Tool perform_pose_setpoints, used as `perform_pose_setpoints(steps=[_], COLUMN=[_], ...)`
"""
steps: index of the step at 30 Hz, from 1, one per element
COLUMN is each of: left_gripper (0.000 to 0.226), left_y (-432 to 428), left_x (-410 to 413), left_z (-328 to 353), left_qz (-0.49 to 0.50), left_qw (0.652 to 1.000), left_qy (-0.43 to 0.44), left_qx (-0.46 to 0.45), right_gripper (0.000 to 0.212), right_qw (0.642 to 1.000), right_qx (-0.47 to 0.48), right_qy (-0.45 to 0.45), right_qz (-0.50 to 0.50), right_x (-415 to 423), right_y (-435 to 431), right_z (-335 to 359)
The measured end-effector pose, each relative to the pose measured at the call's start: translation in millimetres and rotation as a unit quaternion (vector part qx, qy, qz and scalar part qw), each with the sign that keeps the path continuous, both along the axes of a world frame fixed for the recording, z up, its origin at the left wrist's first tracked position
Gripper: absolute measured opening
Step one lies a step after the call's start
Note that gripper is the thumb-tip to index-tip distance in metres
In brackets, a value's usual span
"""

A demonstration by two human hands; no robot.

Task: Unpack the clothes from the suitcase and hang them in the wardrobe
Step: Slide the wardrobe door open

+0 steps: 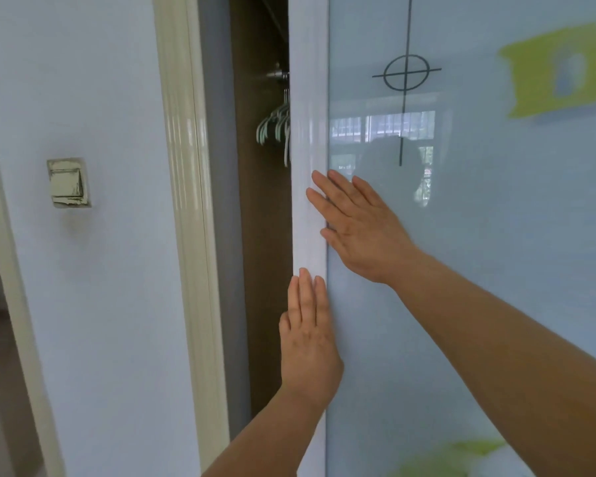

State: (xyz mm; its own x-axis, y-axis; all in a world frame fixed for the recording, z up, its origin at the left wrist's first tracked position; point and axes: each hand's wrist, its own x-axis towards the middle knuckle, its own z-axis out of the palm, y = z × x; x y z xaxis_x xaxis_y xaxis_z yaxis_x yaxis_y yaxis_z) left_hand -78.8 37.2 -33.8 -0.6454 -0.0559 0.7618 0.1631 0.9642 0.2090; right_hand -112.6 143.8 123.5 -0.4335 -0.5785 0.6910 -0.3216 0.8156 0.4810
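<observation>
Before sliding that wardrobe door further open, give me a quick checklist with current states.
1. Left hand flat on the door's white edge frame: ok.
2. Right hand flat on the glass door panel, fingertips on the frame: ok.
3. Fingers out of the gap: ok.
4. Opening wide enough for hanging clothes: not ok, only a narrow gap.
5. Empty hangers on the rail: ok.
6. Suitcase and clothes within reach: cannot tell, out of view.
</observation>
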Motion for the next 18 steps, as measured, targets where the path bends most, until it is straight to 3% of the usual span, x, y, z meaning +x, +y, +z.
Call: perform_pose_setpoints(steps=[7, 11, 15, 18], left_gripper=[0.081, 0.086, 0.098, 0.095], left_y=[13, 20, 24, 23], left_x=[1, 4, 0, 0], left_z=[21, 31, 24, 26], left_qz=[-0.069, -0.077, -0.082, -0.077], left_qw=[0.998, 0.996, 0.997, 0.997], left_qy=[-0.003, -0.035, 0.010, -0.027], left_qx=[-0.002, -0.003, 0.004, -0.010], right_gripper=[0.059, 0.060, 0.059, 0.060], right_qw=[1.000, 0.999, 0.999, 0.999], right_qx=[-0.025, -0.038, -0.051, -0.051], right_qy=[-0.001, -0.010, -0.012, -0.015], right_qz=[0.016, 0.012, 0.015, 0.007], right_x=[7, 13, 15, 16], right_y=[20, 27, 27, 27], right_z=[-1, -3, -4, -4])
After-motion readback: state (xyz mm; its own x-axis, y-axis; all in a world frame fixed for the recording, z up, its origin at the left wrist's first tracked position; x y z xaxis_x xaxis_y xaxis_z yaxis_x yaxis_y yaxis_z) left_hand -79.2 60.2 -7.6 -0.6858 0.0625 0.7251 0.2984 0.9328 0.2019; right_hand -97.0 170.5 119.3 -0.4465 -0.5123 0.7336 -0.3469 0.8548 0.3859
